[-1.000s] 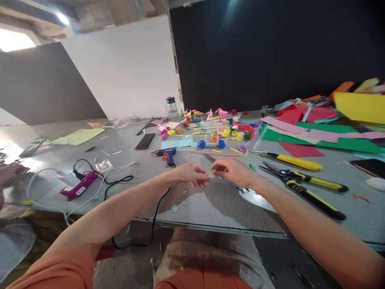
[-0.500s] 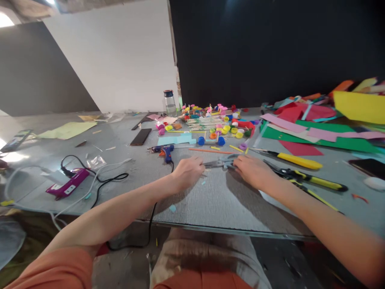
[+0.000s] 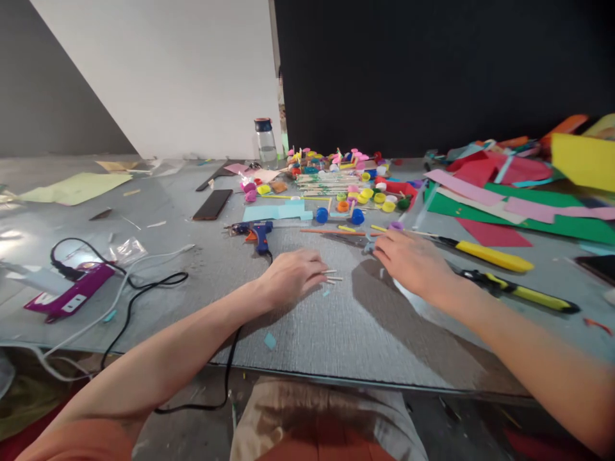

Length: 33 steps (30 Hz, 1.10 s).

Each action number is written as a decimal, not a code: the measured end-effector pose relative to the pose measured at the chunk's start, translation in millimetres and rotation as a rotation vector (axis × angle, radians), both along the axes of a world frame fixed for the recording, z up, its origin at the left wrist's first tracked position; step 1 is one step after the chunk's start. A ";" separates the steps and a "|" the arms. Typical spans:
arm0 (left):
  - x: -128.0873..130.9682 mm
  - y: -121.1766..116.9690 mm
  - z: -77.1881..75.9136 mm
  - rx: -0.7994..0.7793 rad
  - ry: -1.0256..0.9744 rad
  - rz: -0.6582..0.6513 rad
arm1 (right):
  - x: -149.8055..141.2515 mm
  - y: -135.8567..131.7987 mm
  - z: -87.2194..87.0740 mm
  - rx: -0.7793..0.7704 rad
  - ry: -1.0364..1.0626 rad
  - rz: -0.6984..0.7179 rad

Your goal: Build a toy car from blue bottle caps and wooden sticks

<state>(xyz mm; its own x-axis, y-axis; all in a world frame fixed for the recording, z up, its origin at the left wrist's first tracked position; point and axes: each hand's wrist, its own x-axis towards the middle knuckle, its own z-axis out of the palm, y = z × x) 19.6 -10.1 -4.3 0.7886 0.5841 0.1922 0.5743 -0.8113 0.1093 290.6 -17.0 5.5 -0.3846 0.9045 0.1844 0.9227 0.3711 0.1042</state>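
Note:
My left hand (image 3: 294, 275) is closed, low over the table. Several short, thin pale sticks (image 3: 334, 278) poke out to the right from under its fingertips. My right hand (image 3: 408, 259) has its fingers curled at the grey handles of a pair of scissors (image 3: 346, 240), whose blades point left along the table. Part of the handles is hidden under those fingers. Small light-blue paper scraps (image 3: 270, 340) lie near my left hand. Beyond it rests a blue hot glue gun (image 3: 259, 235) with an orange trigger.
Bottle caps (image 3: 357, 216), sticks and light-blue paper (image 3: 278, 210) cover the back middle. A yellow cutter (image 3: 494, 255) and yellow-black pliers (image 3: 533, 294) lie right, below coloured sheets (image 3: 538, 214). Left are a phone (image 3: 213, 205), a purple power strip (image 3: 72, 294) and cables. A bottle (image 3: 266, 144) stands behind.
The scissors, held between both hands before, now lie farther back with only my right hand at them. My left hand has drawn slightly nearer, and pale sticks show at its fingertips.

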 end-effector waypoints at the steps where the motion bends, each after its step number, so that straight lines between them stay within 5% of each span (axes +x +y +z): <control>1: -2.6 2.2 -0.5 -0.016 -0.034 0.000 | -4.7 -2.3 3.5 -0.026 0.019 0.041; 11: -12.7 11.4 -3.8 -0.144 -0.171 0.009 | -54.7 -12.3 -4.7 -0.260 0.179 0.293; 19: -10.1 10.7 -2.4 -0.251 -0.152 -0.123 | -40.0 -11.1 -14.8 -0.214 0.257 0.326; 28: -11.9 10.9 -5.4 -0.217 -0.292 0.012 | -32.2 -8.5 -18.8 -0.235 0.224 0.344; 33: -1.5 13.4 -9.7 -0.161 -0.172 0.005 | -36.3 -7.6 -13.4 -0.245 0.215 0.375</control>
<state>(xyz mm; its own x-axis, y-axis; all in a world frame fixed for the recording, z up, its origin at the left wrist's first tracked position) 18.2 3.3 -14.0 0.7495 0.6216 0.2277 0.5398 -0.7730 0.3333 254.3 -24.6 -7.9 -0.6684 0.7378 0.0945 0.7121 0.6714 -0.2051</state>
